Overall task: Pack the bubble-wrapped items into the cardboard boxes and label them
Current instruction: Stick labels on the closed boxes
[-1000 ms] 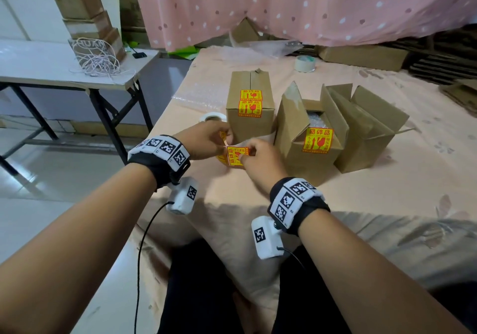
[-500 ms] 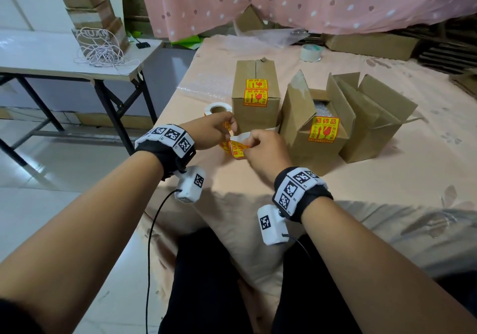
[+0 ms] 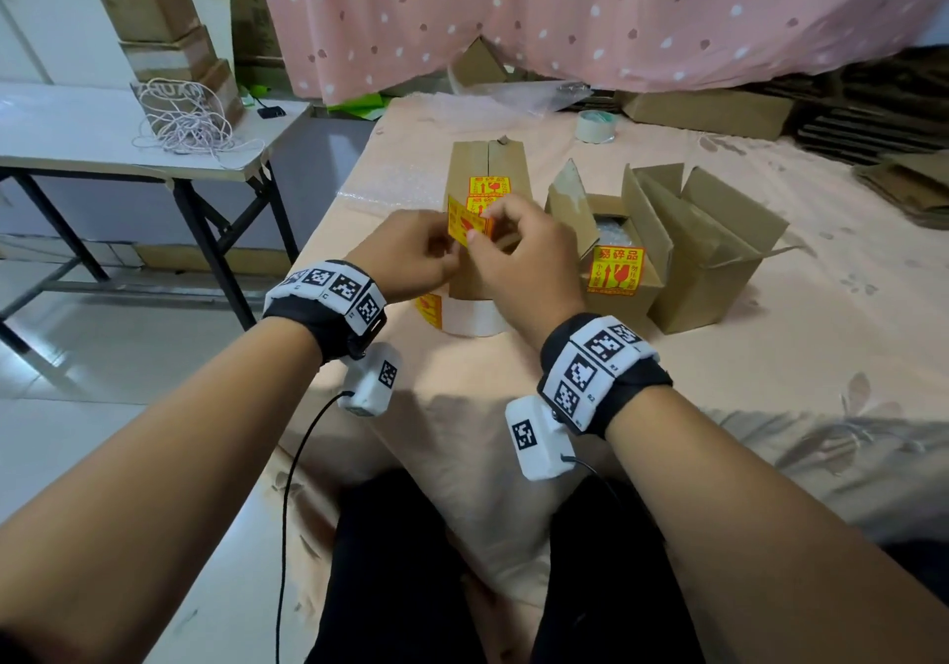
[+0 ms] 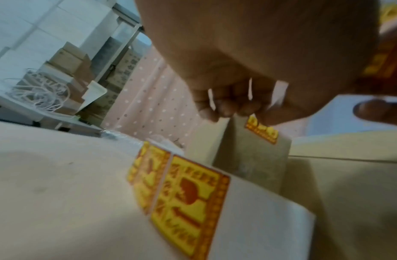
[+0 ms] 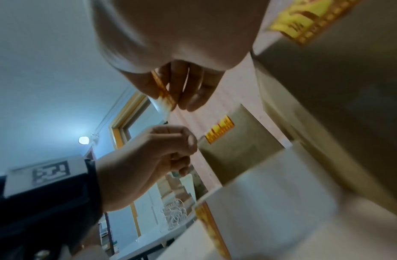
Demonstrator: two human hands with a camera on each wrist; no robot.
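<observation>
Both hands hold a yellow and red fragile sticker (image 3: 468, 223) up in front of the closed, labelled cardboard box (image 3: 488, 170). My right hand (image 3: 482, 233) pinches the sticker's right edge; the right wrist view shows the fingers (image 5: 171, 88) on the sticker (image 5: 163, 92). My left hand (image 3: 448, 253), fingers curled, pinches its lower left end. The sticker roll (image 3: 464, 318) lies on the table below my hands, its top stickers (image 4: 186, 193) close up in the left wrist view. To the right, an open box (image 3: 624, 298) with a sticker on its front holds bubble wrap (image 3: 611, 234).
A second open box (image 3: 719, 257) stands right of the filled one. A tape roll (image 3: 594, 125) and flat cardboard (image 3: 708, 111) lie at the back. A bubble wrap sheet (image 3: 390, 185) lies left of the closed box. A side table (image 3: 77, 144) with coiled cord stands at the left.
Both hands have risen away from the roll with the sticker, from near the table's front to in front of the closed box. The roll now lies uncovered below them.
</observation>
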